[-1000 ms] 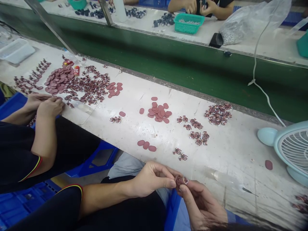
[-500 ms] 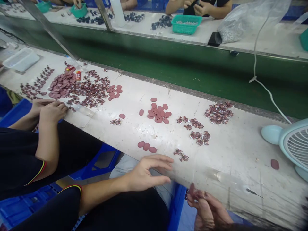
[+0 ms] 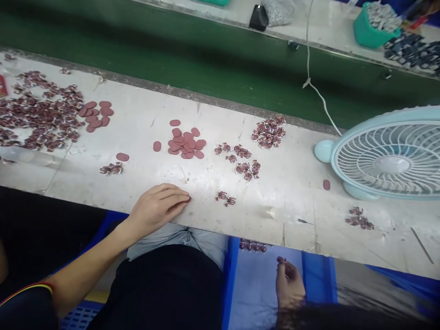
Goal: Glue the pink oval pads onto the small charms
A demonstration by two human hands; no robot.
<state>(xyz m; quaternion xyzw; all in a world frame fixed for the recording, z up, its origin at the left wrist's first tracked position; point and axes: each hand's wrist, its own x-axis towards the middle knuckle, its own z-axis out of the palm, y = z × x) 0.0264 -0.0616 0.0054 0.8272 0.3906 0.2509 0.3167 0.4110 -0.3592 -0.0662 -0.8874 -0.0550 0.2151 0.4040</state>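
Observation:
My left hand (image 3: 158, 206) lies palm down at the table's near edge, fingers pressed together. A sliver of dark red shows at its fingertips, too small to name. Over the blue crate (image 3: 229, 284) by my lap, my right hand (image 3: 290, 282) pinches a small reddish-brown piece (image 3: 281, 260). A row of similar brown pieces (image 3: 253, 246) stands inside the crate. On the table are a pile of red-brown oval discs (image 3: 187, 143) and, to its right, small brown-and-white figures (image 3: 248, 169). Two more figures (image 3: 225, 198) sit right of my left hand.
A pale blue fan (image 3: 392, 163) stands at the right, with a single disc (image 3: 326, 184) and loose figures (image 3: 360, 219) near it. A larger figure heap (image 3: 41, 114) lies at far left. Beyond the green strip (image 3: 192, 68), another table holds a green basket (image 3: 373, 32).
The view has swung right. My left hand has come down onto the table over where three discs lay, and its fingers have closed. My right hand has moved over the crate, still holding a piece.

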